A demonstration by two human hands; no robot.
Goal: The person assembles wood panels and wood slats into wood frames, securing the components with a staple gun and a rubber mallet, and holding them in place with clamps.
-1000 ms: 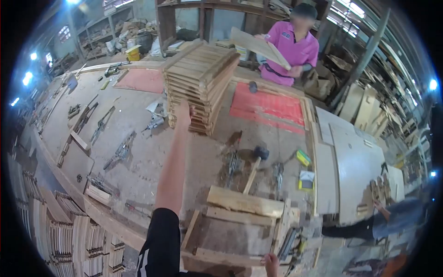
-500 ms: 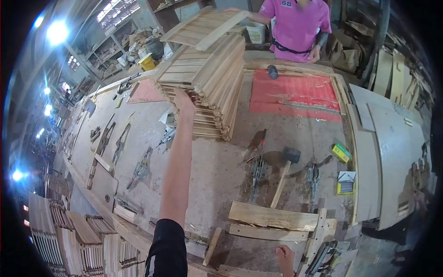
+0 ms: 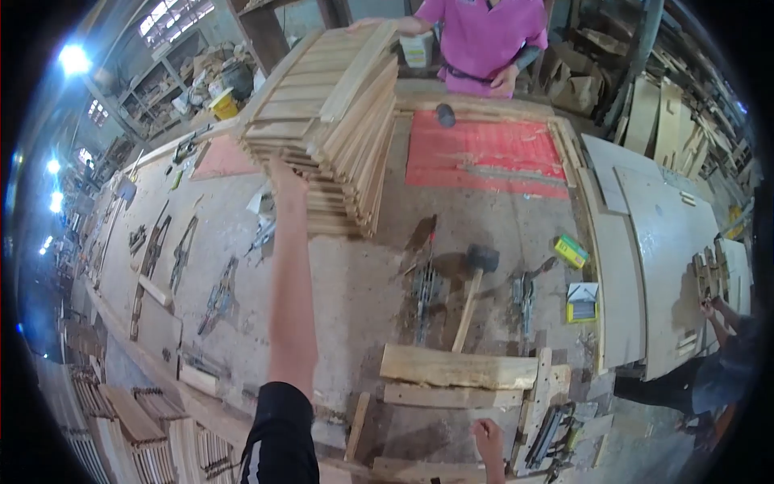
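A tall stack of slatted wooden panels (image 3: 355,173) stands on the worktable (image 3: 347,282). My left arm is stretched out, and my left hand (image 3: 288,176) grips a panel at the stack's near left corner; its fingertips are partly hidden among the slats. On top lies another slatted panel (image 3: 310,85), its far end held by a co-worker's hand. My right hand (image 3: 487,440) is low in front of me, fingers curled, with nothing visible in them. It hovers by a wooden jig of boards (image 3: 459,369). Beyond the jig lies a black-headed mallet (image 3: 482,260).
Metal toggle clamps (image 3: 425,292) are fixed across the table. A green-yellow box (image 3: 571,251) and an open box of nails or staples (image 3: 581,302) lie at the right. A co-worker in pink (image 3: 488,40) stands opposite. Another person (image 3: 730,363) works at the far right. More panels (image 3: 133,415) stand lower left.
The top panel has come down onto the stack, the co-worker's hand still at its far end. My left hand stays at the stack. The camera view has shifted, showing the person at right more.
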